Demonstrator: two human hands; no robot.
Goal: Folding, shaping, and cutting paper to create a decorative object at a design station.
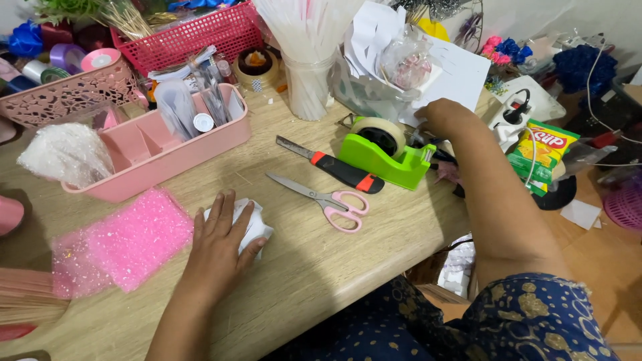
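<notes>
The left hand lies flat, fingers spread, palm down on a small white wrapped bundle near the front edge of the counter. It presses the bundle against the surface rather than gripping it. The right hand is at the right edge of the counter, fingers curled at the cutter end of the green tape dispenser. Whether a strip of tape is pinched between the fingertips cannot be told.

Step in hand, as judged: tape is being drawn from the dispenser while the bundle is pinned in place. The next move would call for a clean tear at the cutter blade and steady pressure from the left hand so the wrapping does not spring open.

Adjacent items:
- Pink-handled scissors, lying shut between the bundle and the dispenser.
- A utility knife with a black and orange body, just behind the scissors.
- A pink glittery sheet, just left of the left hand.

Containers:
- Pink divided tray, toward the back left: clear packets and small white items in the rear compartments; the front compartments appear vacant.
- Pale pink lattice basket, back left corner: ribbon rolls behind it.
- Red mesh basket, back edge: contents unclear.
- Clear cup, back centre: a bunch of white sticks, upright.
</notes>
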